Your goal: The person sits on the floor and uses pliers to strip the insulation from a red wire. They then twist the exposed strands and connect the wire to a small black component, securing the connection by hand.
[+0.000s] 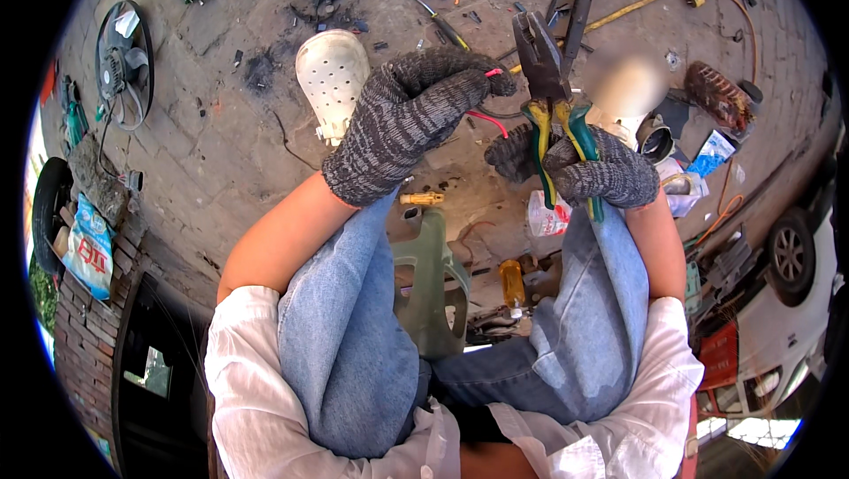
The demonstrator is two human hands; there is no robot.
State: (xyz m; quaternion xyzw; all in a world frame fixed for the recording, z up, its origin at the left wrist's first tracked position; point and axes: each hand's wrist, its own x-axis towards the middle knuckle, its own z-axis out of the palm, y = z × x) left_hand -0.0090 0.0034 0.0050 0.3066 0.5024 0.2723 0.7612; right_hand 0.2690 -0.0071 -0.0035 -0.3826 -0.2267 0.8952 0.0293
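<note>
White shirt [256, 377] nearest, left hand [402, 116] pinches red wire [493, 73] while right hand [612, 169] grips pliers [546, 81], lettered bag [89, 249] leftward.

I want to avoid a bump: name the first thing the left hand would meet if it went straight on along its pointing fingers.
Probably the pliers in the right hand, whose metal head lies just beyond the left hand's fingertips; depth is unclear, so it might pass above or below.
</note>
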